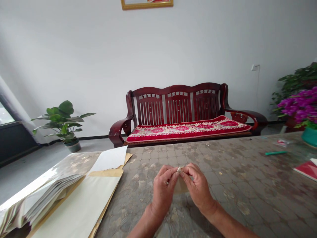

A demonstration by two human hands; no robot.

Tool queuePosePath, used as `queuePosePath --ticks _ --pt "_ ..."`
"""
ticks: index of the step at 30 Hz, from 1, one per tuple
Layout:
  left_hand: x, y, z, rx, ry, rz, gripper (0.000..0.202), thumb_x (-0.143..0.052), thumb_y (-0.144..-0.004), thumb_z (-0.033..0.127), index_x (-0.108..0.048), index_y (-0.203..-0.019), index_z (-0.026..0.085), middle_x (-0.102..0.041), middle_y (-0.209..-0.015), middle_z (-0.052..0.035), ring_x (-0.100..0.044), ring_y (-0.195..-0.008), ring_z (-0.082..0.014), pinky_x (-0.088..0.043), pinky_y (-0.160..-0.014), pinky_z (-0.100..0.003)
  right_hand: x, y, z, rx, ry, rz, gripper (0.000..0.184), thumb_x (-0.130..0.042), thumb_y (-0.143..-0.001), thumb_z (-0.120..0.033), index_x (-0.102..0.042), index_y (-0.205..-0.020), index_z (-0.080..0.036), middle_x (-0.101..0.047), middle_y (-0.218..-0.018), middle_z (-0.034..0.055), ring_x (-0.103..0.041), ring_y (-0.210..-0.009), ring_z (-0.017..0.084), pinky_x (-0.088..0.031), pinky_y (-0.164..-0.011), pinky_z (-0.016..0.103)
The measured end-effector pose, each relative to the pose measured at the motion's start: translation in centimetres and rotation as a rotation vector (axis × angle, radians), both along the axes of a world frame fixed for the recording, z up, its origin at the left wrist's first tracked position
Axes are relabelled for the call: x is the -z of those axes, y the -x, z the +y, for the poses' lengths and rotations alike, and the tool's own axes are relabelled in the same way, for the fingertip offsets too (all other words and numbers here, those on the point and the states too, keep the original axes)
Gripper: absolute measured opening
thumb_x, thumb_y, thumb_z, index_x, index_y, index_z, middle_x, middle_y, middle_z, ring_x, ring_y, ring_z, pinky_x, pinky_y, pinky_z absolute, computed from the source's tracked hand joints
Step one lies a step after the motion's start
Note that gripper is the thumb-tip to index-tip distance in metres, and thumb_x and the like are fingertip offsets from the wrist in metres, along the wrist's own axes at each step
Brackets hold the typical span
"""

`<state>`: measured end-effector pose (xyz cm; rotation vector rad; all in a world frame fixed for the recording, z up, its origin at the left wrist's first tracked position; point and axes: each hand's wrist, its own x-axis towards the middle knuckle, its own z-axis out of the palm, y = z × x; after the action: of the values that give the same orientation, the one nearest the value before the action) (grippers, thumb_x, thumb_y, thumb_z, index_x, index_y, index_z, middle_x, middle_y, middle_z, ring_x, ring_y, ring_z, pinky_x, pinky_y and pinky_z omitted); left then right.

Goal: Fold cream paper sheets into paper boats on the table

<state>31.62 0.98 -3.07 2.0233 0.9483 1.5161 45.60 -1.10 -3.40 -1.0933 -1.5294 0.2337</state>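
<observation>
My left hand point(163, 183) and my right hand point(197, 185) meet above the middle of the table. Thumbs and forefingers of both are pinched together on a small whitish piece point(179, 169), which looks like folded paper. Most of it is hidden by the fingertips. A tan patch shows between the palms; whether it belongs to the piece or to the tabletop, I cannot tell. To the left of my hands lie large pale sheets point(81, 205) with brown paper edges, and on them rests a stack of folded grey-white papers point(53, 195).
The table point(237, 185) has a patterned, glossy top. Toward its right side are a green pen-like stick point(275, 153), a red booklet point(307, 170), a small clear packet point(281, 142) and purple flowers in a green pot point(309, 136). Beyond stands a wooden bench point(178, 105).
</observation>
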Motion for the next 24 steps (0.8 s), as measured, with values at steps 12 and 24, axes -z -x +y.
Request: queuePosePath --ticks 12,24 --pt "-0.8 -0.4 0.1 -0.129 0.168 -0.015 0.026 -0.056 -0.088 0.034 -0.071 -0.076 0.017 -0.065 -0.066 0.0000 -0.055 -0.060 -0.0113 -0.041 -0.057 -0.020 -0.4 0.6 0.6 0.032 0.212 0.356 0.034 -0.074 -0.072 -0.049 -0.064 -0.084 -0.019 -0.064 -0.072 0.0000 -0.058 -0.064 0.015 -0.048 -0.060 0.026" --pt "0.4 0.0 1.0 0.011 0.435 -0.131 0.038 -0.059 -0.085 0.049 -0.068 -0.076 0.014 -0.065 -0.065 -0.0012 -0.055 -0.060 -0.0124 -0.042 -0.056 -0.020 0.1 -0.1 -0.1 -0.037 -0.065 0.069 0.013 -0.056 -0.090 -0.027 -0.066 -0.083 -0.022 -0.064 -0.081 0.0023 -0.060 -0.076 0.016 -0.048 -0.069 0.026"
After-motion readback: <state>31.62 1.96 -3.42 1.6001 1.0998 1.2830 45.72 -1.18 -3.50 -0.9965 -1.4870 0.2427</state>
